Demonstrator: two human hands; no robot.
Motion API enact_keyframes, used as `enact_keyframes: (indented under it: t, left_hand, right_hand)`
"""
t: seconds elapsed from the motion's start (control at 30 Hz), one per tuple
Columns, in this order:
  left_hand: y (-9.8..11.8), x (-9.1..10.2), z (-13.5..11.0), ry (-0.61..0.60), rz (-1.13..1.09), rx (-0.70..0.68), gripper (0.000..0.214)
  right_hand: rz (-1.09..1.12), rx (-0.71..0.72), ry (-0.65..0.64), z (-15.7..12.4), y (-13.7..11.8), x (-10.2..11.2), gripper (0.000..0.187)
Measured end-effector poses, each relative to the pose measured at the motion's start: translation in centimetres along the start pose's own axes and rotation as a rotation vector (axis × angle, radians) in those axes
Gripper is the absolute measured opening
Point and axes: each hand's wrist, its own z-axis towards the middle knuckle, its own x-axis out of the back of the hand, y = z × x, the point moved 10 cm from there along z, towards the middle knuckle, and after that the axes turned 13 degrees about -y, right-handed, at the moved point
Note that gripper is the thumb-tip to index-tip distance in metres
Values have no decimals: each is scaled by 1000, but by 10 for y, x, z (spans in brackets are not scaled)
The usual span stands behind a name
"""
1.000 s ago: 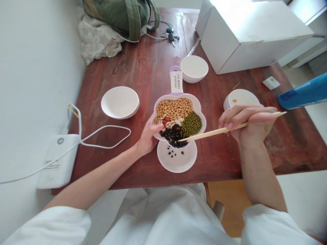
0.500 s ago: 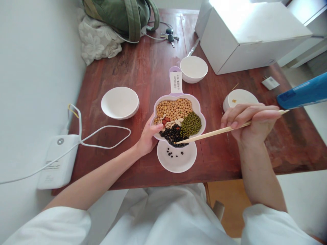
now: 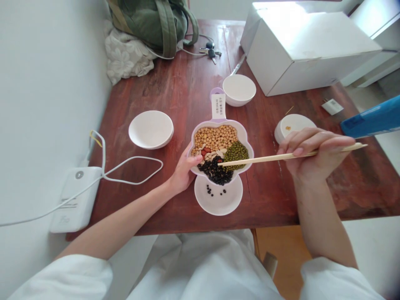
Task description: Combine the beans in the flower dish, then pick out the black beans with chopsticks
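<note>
My left hand [image 3: 184, 171] grips the left rim of a flower-shaped tray [image 3: 250, 148] with a lilac handle, thumb over the edge. In the tray lie soybeans [image 3: 215, 138], green mung beans [image 3: 239, 153], black beans [image 3: 215, 171] and a few peanuts [image 3: 213, 156]. Closed around wooden chopsticks [image 3: 265, 159], my right hand [image 3: 312, 154] is to the right of the tray. The chopstick tips touch or hover over the black beans near the peanuts. Below the tray's front edge, partly covered, sits a white saucer [image 3: 218, 208] with several black beans on it.
White bowls stand at the left [image 3: 151, 129] and behind the handle [image 3: 239, 89]. An upturned white bowl [image 3: 292, 123] is partly behind my right hand. Around them are a white box [image 3: 312, 54], a green bag [image 3: 153, 29], keys [image 3: 212, 53], a power bank [image 3: 76, 200] and a blue object [image 3: 371, 116].
The chopstick tips have moved up from the tray's front edge to the black beans beside the peanuts. My left hand keeps its hold, and the whole view has shifted slightly.
</note>
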Motion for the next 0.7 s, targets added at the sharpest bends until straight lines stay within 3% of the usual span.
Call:
enact_keyframes:
  t: [0.17, 0.33, 0.7]
  left_hand:
    - [-1, -1, 0, -7, 4, 9, 63]
    - [-1, -1, 0, -20, 0, 2, 62]
    - [1, -3, 2, -45, 10, -16, 66]
  right_hand:
    - [-42, 61, 50, 0, -8, -3, 45]
    - [-77, 219, 95, -7, -22, -5, 51]
    - [-106, 132, -13, -10, -16, -12, 53]
